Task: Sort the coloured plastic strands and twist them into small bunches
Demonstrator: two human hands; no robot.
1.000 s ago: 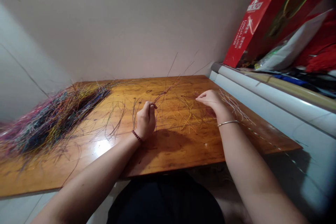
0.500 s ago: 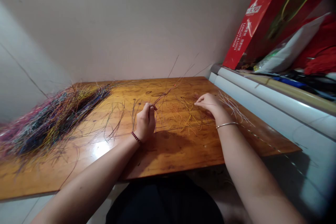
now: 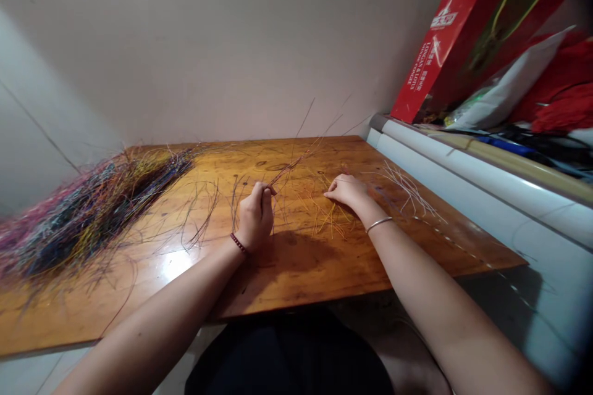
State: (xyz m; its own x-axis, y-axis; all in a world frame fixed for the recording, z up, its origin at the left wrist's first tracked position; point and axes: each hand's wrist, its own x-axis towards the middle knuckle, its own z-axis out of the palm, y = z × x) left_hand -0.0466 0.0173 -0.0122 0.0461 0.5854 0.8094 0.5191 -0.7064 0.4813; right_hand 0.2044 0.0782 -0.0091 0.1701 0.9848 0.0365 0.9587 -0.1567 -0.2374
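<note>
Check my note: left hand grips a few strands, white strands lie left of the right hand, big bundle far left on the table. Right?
Not quite: the head view shows the white strands right of the right hand. The left hand does grip a few strands, and the big bundle lies far left on the table.

Pretty sure this is somebody's home: glossy wooden table against a plain painted wall, plus a red Longan & Lotus congee box and plastic bag piled alongside.
</note>
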